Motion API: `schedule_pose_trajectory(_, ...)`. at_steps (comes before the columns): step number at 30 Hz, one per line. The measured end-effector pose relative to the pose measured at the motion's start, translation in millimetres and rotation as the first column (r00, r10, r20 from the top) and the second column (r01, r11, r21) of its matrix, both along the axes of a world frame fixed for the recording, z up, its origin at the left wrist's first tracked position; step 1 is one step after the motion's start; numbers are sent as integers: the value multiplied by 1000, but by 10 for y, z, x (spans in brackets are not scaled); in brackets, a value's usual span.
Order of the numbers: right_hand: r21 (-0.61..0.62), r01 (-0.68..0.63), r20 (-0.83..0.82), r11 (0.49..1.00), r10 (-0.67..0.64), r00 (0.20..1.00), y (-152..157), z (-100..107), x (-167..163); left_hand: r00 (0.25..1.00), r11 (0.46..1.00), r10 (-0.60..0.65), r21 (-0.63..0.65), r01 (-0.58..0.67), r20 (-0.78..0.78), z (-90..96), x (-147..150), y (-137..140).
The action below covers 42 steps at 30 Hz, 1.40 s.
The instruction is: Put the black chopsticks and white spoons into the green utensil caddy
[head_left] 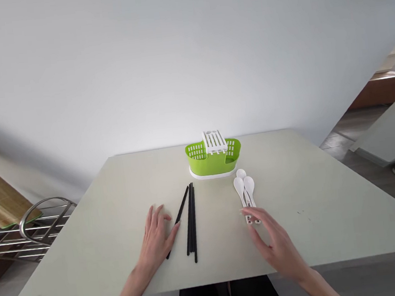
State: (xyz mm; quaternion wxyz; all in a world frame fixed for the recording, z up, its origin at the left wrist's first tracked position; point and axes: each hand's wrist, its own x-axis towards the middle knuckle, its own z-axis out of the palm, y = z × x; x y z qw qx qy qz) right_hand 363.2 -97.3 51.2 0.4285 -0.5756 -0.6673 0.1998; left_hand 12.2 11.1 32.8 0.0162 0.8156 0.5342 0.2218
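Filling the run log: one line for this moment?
left hand: flat, touching chopsticks | right hand: open, at spoons | caddy: upright

Table: chopsticks, spoons, green caddy.

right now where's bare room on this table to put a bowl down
The table is bare right of the spoons, out to its edge. It is also bare left of the left hand, and behind the chopsticks left of the green basket. The middle front is crowded: chopsticks, spoons, both hands.
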Motion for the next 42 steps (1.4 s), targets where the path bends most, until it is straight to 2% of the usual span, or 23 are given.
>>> schedule_pose_trajectory(5,-15,-183,5,983,183,983,-31,87,-145,983,997,-38,58,49,-177,213,-242,140)
schedule_pose_trajectory(10,-55,-286,-26,957,284,958,48,107,-258,943,982,-182,-7,188,-278,317,-347,240)
schedule_pose_trajectory(14,-164,-374,-107,913,360,927,128,173,-386,928,994,-113,-54,100,-354,434,-364,256)
schedule_pose_trajectory(17,-257,-416,-186,873,378,907,178,252,-504,958,997,-17,-77,-6,-288,611,-307,167)
schedule_pose_trajectory(20,-299,-469,-322,831,375,869,270,318,-630,993,974,-1,-225,-25,-114,851,-145,11)
schedule_pose_trajectory(22,-303,-501,-444,811,345,827,381,379,-711,998,926,-29,-374,44,47,1023,6,-90)
schedule_pose_trajectory(24,-300,-524,-544,797,308,780,520,480,-783,977,856,-63,-493,159,205,1185,157,-169)
schedule_pose_trajectory(26,-286,-551,-609,784,295,736,658,621,-838,946,754,-77,-602,262,315,1322,275,-224)
schedule_pose_trajectory(29,-233,-591,-653,773,325,684,808,827,-885,912,572,-53,-736,362,408,1455,355,-272)
schedule_pose_trajectory(31,-208,-595,-653,776,343,675,855,903,-893,881,491,-26,-761,423,473,1491,352,-283)
schedule_pose_trajectory(35,-212,-577,-631,789,341,697,866,909,-875,826,438,35,-751,493,563,1463,299,-273)
schedule_pose_trajectory(42,-176,-522,-647,835,301,700,890,944,-856,773,434,183,-755,491,608,1373,265,-253)
